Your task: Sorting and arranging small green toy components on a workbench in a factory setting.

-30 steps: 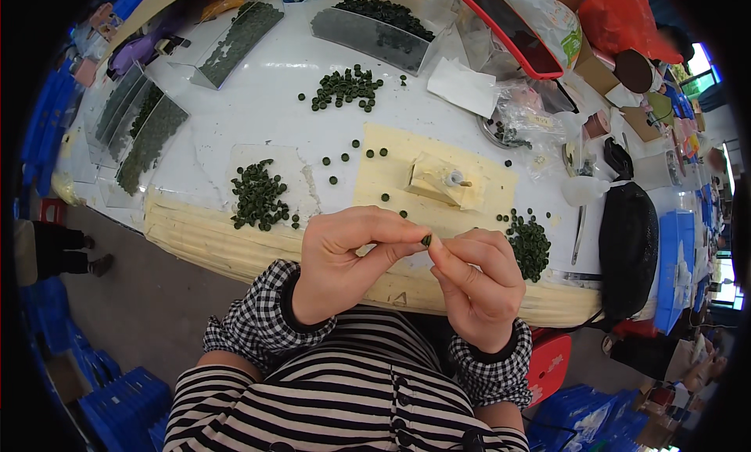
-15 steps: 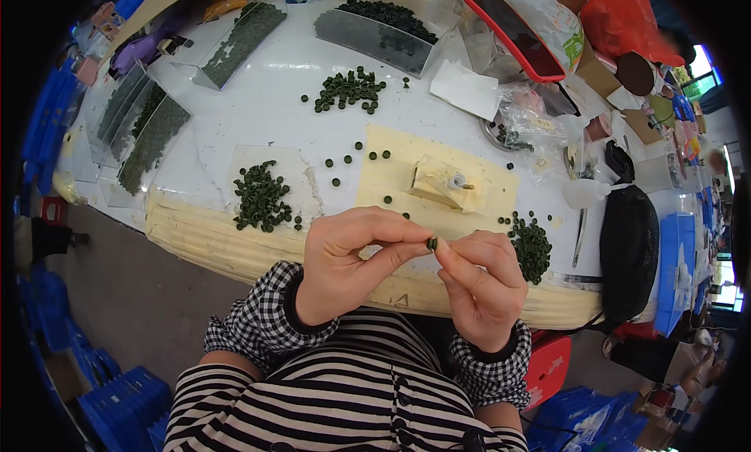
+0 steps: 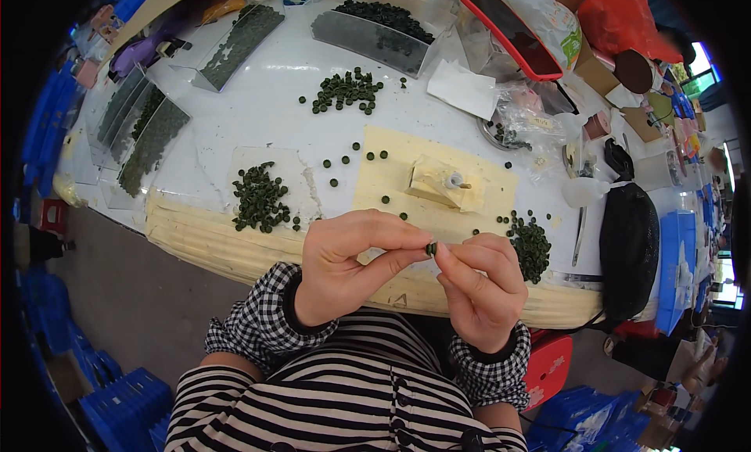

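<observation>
Nearest, item one: my left hand [image 3: 344, 264], thumb and forefinger pinched together on a small dark green disc [image 3: 430, 249], held edge-on above the near edge of the worktop [image 3: 235, 131]. Item two: my right hand [image 3: 481, 288], its fingers [image 3: 447, 258] closed against the same disc from the other side, so both hands clamp it between them. Checked cuffs and a striped top sit below the hands.

Item three: cream padded strip [image 3: 195, 237] running along the worktop's near edge, just beyond my knuckles. Item four: heap of green discs [image 3: 532, 245] close to the right hand, on the worktop. Item five: second heap of green discs [image 3: 260, 198] to the left, lying on a clear sheet. Item six: cream paper sheet [image 3: 438, 178] at centre, carrying a few loose discs and a small folded cream block [image 3: 438, 182] with a metal piece on it.

Item seven: black pouch [image 3: 630, 245] at the right edge of the worktop. Item eight: third scatter of discs [image 3: 344, 92] farther back on bare white surface. Item nine: clear trays [image 3: 141, 131] of green pieces along the left side. Item ten: long clear tray [image 3: 375, 34] filled with dark green pieces at the far side. Item eleven: red-edged phone [image 3: 512, 34] lying beside that tray, farthest right.
</observation>
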A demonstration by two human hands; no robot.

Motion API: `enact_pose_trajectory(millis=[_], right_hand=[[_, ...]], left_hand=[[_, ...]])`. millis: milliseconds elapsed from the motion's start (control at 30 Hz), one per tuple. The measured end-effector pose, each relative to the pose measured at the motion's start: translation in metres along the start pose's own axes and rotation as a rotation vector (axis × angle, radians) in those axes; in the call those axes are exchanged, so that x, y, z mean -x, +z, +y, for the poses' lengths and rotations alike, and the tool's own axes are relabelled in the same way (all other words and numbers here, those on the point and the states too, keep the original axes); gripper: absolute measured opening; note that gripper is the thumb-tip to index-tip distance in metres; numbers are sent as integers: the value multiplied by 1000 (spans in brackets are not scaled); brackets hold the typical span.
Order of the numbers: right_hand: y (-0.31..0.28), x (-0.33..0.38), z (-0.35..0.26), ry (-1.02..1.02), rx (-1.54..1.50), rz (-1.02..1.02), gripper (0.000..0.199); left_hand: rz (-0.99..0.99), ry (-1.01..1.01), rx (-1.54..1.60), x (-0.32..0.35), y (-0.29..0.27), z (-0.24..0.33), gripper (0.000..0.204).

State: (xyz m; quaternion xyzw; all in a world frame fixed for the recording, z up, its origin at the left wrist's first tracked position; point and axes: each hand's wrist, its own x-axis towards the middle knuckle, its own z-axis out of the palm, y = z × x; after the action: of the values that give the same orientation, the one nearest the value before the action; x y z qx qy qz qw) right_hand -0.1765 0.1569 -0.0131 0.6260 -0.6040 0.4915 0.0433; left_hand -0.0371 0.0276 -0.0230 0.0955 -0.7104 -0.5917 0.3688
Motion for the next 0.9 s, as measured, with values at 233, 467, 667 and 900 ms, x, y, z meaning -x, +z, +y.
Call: enact_pose_trajectory(millis=[233,467,667,900], right_hand=[[0,0,1,49,-97,8,38],[2,0,1,60,-65,21,38],[2,0,1,59,-56,17,38],[3,0,1,66,-49,18,38]], left_hand=[[-7,17,-50,1,2,0,20],[27,90,-89,1,4,0,20],[31,84,-86,1,4,-1,20],[-10,95,-118,2,1,1,24]])
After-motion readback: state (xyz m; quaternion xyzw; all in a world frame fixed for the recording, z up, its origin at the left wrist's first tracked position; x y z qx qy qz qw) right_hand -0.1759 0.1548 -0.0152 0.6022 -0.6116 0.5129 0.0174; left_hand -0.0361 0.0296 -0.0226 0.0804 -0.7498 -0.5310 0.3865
